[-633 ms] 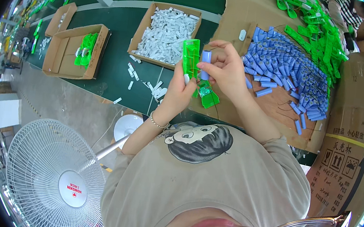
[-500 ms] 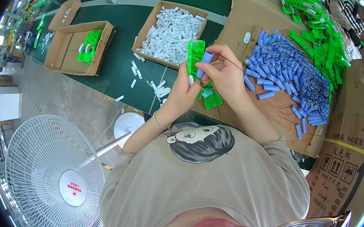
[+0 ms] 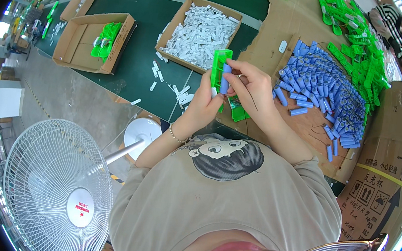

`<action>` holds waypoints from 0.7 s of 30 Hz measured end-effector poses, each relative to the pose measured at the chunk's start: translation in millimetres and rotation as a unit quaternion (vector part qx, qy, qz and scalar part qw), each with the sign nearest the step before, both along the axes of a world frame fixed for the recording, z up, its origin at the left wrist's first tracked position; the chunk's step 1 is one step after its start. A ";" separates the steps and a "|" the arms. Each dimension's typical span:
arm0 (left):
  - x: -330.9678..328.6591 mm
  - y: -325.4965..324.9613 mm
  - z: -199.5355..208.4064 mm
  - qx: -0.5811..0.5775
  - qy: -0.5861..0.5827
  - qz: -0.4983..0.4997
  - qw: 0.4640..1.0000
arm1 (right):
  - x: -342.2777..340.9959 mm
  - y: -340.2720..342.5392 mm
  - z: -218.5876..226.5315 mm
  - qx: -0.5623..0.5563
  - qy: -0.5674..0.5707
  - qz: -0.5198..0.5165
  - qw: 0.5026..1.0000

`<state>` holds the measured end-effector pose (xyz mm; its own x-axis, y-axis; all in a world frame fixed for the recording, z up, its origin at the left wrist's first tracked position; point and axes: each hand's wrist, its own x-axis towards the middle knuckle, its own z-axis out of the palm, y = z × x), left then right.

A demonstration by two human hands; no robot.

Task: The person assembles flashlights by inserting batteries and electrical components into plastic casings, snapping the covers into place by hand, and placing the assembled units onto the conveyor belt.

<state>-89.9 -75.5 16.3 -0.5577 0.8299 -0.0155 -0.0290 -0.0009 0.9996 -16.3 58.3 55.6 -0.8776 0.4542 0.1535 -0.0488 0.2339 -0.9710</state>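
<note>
My left hand [image 3: 204,105] is closed around the lower end of a bright green plastic casing [image 3: 218,67], held upright with its hollow side showing. A small white part [image 3: 213,92] sits by the left thumb. Between thumb and fingers of my right hand [image 3: 256,88] is a blue cylindrical battery [image 3: 225,80] with a thin dark wire, pressed lengthwise against the casing's right side. How deep the battery sits in the casing cannot be made out. Just below the hands is a second green piece [image 3: 239,112], partly hidden by the right wrist.
Beyond the hands stands a cardboard box [image 3: 176,22] of small white parts, some scattered beside it. A shallow box [image 3: 73,58] at left holds green casings. At right are piled blue batteries [image 3: 314,76], green casings [image 3: 360,54] and a tall carton [image 3: 390,140]. A fan [image 3: 57,184] stands lower left.
The battery in my right hand has moved closer against the green casing and now stands upright along it. The whole view has shifted slightly.
</note>
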 end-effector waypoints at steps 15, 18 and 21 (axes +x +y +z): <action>-4.5 -66.7 -3.6 0.071 -0.163 0.093 0.980 | -60.6 9.2 1.5 -0.078 -0.097 0.273 0.954; -13.1 -80.4 -7.5 0.084 -0.181 0.147 0.969 | -115.9 40.7 -13.5 0.262 -0.043 0.114 0.957; -20.9 -84.0 -8.4 0.103 -0.231 0.184 0.950 | -152.7 49.8 -36.6 0.423 -0.173 0.141 0.878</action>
<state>-110.8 -159.5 7.9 -0.7843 0.5913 -0.1877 -0.4238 -0.2897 0.8582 -169.0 108.1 19.0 -0.9975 0.0632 0.0321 0.0436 0.9044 -0.4244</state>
